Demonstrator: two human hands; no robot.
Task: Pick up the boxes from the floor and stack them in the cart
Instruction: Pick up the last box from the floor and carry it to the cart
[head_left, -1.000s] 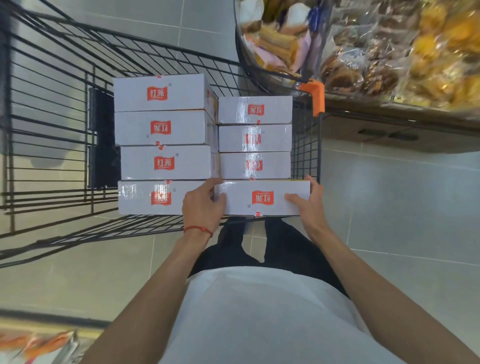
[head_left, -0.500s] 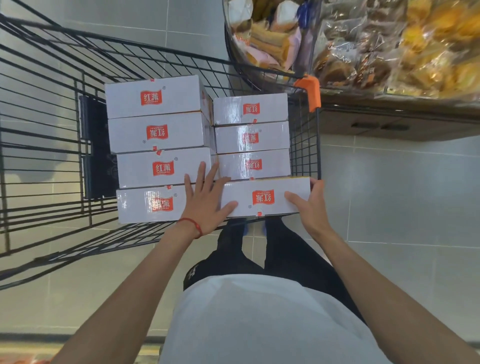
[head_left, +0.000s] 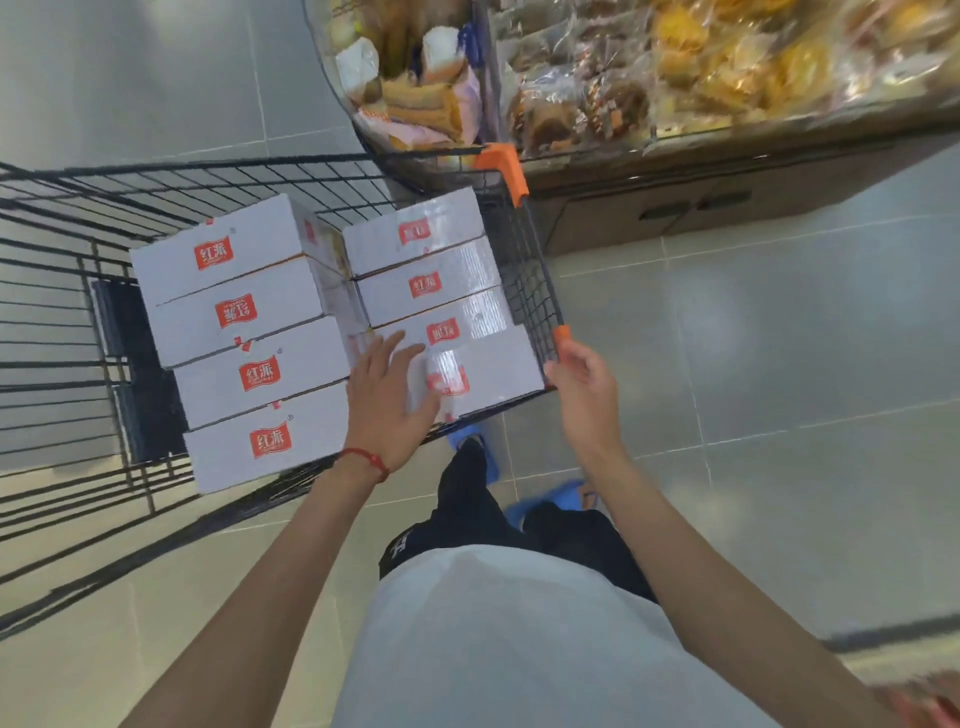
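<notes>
Two stacks of white boxes with red labels stand side by side in the black wire cart (head_left: 535, 291). The left stack (head_left: 249, 343) and the right stack (head_left: 431, 291) each show several boxes. The nearest box of the right stack (head_left: 488, 374) lies at the cart's near edge. My left hand (head_left: 387, 400), a red string on its wrist, hovers with fingers spread over that box's left end. Off the box's right end, near the cart's orange corner cap, my right hand (head_left: 582, 387) is open and holds nothing.
A display stand (head_left: 727, 171) full of bagged bread and pastries runs along the right, behind the cart. A round wire basket of snacks (head_left: 410, 98) sits at its left end. Grey tiled floor (head_left: 779, 364) lies to the right. My legs and blue shoes (head_left: 483, 452) are below the cart.
Both hands have let go of the nearest right-stack box, which now rests in the cart. The right hand has drawn away to the right, the left hand has lifted. The view has tilted.
</notes>
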